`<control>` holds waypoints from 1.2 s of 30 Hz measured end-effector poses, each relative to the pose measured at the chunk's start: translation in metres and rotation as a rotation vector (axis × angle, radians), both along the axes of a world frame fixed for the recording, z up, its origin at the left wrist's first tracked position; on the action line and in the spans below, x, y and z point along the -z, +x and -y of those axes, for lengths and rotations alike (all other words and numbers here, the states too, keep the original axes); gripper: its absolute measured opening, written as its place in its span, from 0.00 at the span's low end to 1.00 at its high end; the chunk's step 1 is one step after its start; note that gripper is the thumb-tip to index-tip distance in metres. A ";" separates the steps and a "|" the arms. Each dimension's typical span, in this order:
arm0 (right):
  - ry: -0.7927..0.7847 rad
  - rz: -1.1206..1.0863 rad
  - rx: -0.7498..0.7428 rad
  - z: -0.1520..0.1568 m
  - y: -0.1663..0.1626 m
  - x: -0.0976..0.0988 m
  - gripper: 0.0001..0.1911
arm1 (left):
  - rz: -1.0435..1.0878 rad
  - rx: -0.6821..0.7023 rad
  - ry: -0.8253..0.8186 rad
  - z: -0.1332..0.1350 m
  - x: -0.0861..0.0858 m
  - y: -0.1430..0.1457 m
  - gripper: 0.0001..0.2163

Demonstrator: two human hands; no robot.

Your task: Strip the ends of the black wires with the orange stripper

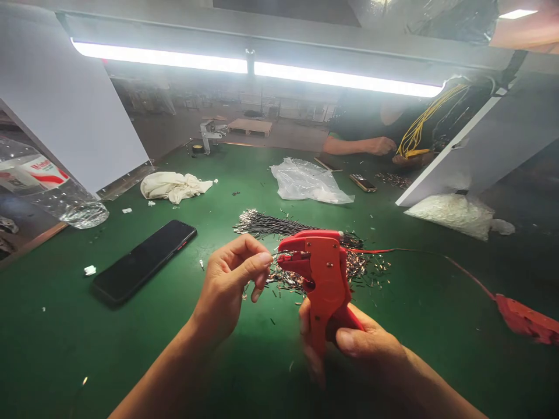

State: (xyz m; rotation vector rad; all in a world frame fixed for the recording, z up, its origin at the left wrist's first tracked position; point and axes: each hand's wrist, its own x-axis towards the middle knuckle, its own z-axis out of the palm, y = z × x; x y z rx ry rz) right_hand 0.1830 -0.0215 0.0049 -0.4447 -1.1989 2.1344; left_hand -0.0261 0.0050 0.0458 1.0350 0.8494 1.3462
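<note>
My right hand (349, 343) is wrapped round the handles of a red wire stripper (321, 265), held upright over the green table (262, 361). My left hand (233, 279) pinches a thin wire (275, 254) between thumb and forefinger, its end at the tool's jaw. Behind the tool lies a bundle of dark wires (279, 224), with a scatter of cut wire bits (367, 267) around it. A thin red cord (437, 259) runs from the tool to the right.
A black phone (144, 262) lies at the left, with a plastic bottle (48, 186) and a white cloth (172, 186) behind it. A clear plastic bag (308, 181) sits mid-table. Across the table, another person's hands (379, 145) work yellow wires (419, 131). A white bag (454, 214) lies at the right.
</note>
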 end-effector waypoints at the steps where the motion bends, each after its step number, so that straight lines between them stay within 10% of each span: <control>1: 0.000 0.019 0.011 0.001 0.000 -0.001 0.20 | -0.005 -0.003 -0.007 0.000 0.000 0.000 0.08; 15: -0.216 -0.126 -0.078 -0.001 -0.002 -0.009 0.24 | -0.475 -0.210 0.239 0.007 0.001 0.004 0.10; 23: 0.022 0.068 0.254 -0.002 -0.005 -0.017 0.18 | -0.660 -0.194 0.494 0.009 0.001 0.006 0.05; 36: -0.058 -0.077 0.064 0.000 0.004 -0.009 0.22 | -0.217 -0.143 0.160 0.006 0.004 0.000 0.08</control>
